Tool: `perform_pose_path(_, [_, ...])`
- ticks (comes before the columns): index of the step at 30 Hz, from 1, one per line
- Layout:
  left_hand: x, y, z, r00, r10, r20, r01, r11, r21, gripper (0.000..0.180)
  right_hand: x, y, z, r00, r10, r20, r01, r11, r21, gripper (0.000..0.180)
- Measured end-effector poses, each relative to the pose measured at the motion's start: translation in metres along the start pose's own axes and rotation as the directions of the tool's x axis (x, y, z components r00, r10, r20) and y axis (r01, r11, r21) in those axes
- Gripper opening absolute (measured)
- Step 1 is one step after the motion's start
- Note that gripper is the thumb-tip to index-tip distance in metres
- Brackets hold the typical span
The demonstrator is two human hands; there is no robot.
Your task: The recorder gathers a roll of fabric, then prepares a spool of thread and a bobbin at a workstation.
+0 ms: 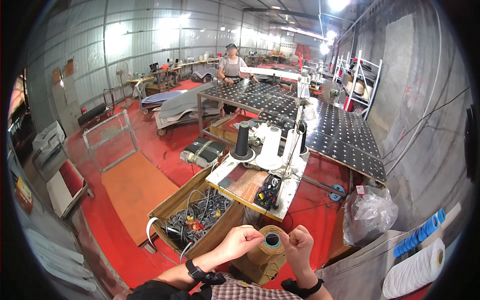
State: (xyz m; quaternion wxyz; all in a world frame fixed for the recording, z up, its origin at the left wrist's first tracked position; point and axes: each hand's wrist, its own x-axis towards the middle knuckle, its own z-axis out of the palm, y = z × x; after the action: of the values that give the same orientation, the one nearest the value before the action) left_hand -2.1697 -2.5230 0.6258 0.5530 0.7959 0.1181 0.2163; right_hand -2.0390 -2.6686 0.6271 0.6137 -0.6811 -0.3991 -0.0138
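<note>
My left hand (244,240) and my right hand (299,243) face each other low in the middle, both closed in a pinch. A thin thread seems to run across the small gap between the fingertips; it is too fine to follow fully. Just below and between the hands stands a large cone of tan yarn (258,256) with a blue-rimmed hollow core. Loose tan loops (270,272) lie beside its base. Dark bands circle both wrists.
Ahead is a machine table (240,197) bearing a black thread cone (242,141) and white cones (270,149). A wooden crate (200,246) of grey cords stands left, near an orange-decked cart (139,192). Blue (419,235) and white spools (414,270) lie right. A person (231,65) stands behind a studded table (345,132).
</note>
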Motion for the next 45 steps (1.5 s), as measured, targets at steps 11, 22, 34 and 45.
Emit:
perform_pose_path(11, [-0.016,-0.021,-0.055,0.976,0.17,-0.137,-0.104,0.913,0.394,0.016,0.03,0.017,-0.037,0.869,0.171,0.465,0.027,0.921,-0.389,0.016])
perform_pose_path(22, [-0.11,-0.024,-0.154,0.955,0.18,0.237,-0.221,0.962,0.162,0.054,-0.021,0.059,0.029,0.872,0.471,0.136,-0.448,0.878,-0.168,0.05])
perform_pose_path(34, [-0.351,-0.129,-0.371,0.88,-0.415,-0.231,0.449,0.886,0.119,0.052,-0.219,0.146,0.232,0.43,0.888,-0.164,-0.688,0.439,0.577,0.047])
perform_pose_path(45, [-0.421,-0.196,-0.446,0.675,-0.566,-0.474,0.521,0.82,-0.237,0.035,-0.195,0.033,0.46,0.344,0.789,0.51,-0.839,0.502,-0.21,0.037])
